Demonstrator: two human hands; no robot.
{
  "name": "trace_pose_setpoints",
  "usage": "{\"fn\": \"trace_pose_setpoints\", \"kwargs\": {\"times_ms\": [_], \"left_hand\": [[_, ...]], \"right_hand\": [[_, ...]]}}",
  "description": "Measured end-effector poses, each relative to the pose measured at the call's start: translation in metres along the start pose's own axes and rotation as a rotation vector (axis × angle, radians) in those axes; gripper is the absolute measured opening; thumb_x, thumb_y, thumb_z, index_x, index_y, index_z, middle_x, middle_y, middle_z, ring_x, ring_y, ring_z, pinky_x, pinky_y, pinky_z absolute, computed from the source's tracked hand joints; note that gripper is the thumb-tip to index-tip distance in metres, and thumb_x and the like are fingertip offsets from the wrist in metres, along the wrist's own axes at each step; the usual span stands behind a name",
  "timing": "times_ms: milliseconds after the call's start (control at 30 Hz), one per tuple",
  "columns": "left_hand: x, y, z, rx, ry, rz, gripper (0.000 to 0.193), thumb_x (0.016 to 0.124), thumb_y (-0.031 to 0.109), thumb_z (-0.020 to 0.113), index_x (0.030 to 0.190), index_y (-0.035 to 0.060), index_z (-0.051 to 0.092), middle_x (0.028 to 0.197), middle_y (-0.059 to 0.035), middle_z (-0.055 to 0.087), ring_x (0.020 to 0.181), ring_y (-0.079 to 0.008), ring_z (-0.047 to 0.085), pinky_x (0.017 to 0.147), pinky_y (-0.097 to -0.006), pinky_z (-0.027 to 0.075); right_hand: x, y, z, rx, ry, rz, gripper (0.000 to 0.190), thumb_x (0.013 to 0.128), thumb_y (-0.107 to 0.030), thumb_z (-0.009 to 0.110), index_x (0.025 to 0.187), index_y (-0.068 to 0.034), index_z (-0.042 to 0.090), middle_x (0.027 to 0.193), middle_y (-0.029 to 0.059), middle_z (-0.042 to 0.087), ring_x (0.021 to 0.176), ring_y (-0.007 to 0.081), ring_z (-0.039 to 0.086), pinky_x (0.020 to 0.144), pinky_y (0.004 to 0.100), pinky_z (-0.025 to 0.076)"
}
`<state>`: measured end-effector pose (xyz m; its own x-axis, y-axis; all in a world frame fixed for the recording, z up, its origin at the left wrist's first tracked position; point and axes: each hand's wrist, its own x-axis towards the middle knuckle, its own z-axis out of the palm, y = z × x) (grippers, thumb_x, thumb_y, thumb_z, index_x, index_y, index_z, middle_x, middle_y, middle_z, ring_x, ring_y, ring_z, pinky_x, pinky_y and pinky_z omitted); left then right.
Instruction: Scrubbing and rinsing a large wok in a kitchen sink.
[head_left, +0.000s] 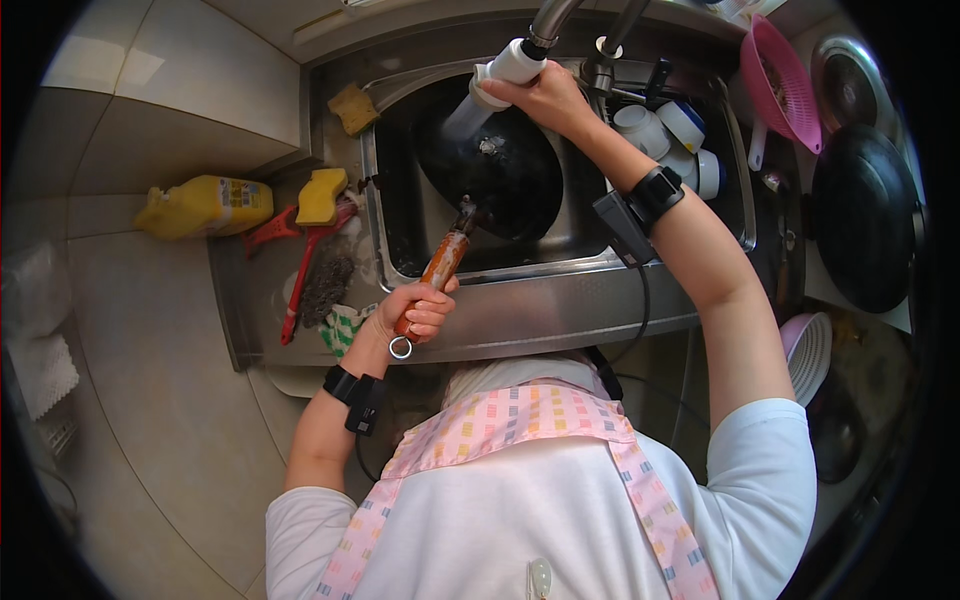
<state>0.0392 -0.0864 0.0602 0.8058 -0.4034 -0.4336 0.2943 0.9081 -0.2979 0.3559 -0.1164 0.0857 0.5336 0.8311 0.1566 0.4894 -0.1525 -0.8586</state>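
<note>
My left hand (418, 309) grips the wooden handle (444, 260) of a black wok (517, 180), which is tilted over the left basin of a steel sink (495, 279). A metal ring hangs from the handle's end, and pale suds cling to the wood. Up at the faucet, my right hand (551, 97) is closed around the white spray head (511, 66). Water (465, 116) streams from it onto the wok's dark surface. A small whitish patch shows near the middle of the wok.
White bowls (641, 129) are heaped in the right basin. Left of the sink lie sponges (322, 196), a red-handled brush (296, 292), a steel-wool scrubber (327, 291), a green checked cloth (345, 328) and a yellow bottle (217, 206). A pink colander (784, 86) and black pan (862, 217) stand at the right.
</note>
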Motion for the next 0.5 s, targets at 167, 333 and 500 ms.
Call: {"fn": "trace_pose_setpoints", "kwargs": {"times_ms": [167,333,500], "left_hand": [[0.001,-0.001,-0.001,-0.005,0.004,0.006,0.019,0.079,0.0,0.043,0.097,0.0021,0.038,0.055,0.0009,0.036,0.038,-0.0031,0.038,0.032,-0.0171,0.031],[0.0,-0.002,-0.002,0.029,0.011,0.014,0.013,0.08,0.001,0.041,0.093,0.0053,0.04,0.053,0.0038,0.034,0.036,-0.0018,0.034,0.034,-0.0178,0.028],[-0.011,-0.008,0.007,0.077,0.036,0.039,0.014,0.08,0.003,0.042,0.093,0.0049,0.038,0.053,0.0033,0.034,0.036,-0.0017,0.034,0.033,-0.0177,0.03]], "right_hand": [[-0.005,-0.009,-0.007,0.006,-0.081,0.063,0.041,0.068,-0.034,0.067,0.09,0.0,0.06,0.085,0.0126,0.062,0.08,0.0213,0.06,0.073,0.0309,0.046],[-0.007,-0.012,-0.02,-0.145,-0.152,0.06,0.039,0.068,-0.034,0.066,0.087,0.0,0.061,0.084,0.0133,0.062,0.079,0.0216,0.06,0.073,0.0306,0.046],[-0.013,-0.009,-0.024,-0.115,-0.184,0.05,0.045,0.069,-0.036,0.066,0.095,0.0,0.058,0.087,0.0128,0.06,0.081,0.0208,0.059,0.073,0.0298,0.046]]}}
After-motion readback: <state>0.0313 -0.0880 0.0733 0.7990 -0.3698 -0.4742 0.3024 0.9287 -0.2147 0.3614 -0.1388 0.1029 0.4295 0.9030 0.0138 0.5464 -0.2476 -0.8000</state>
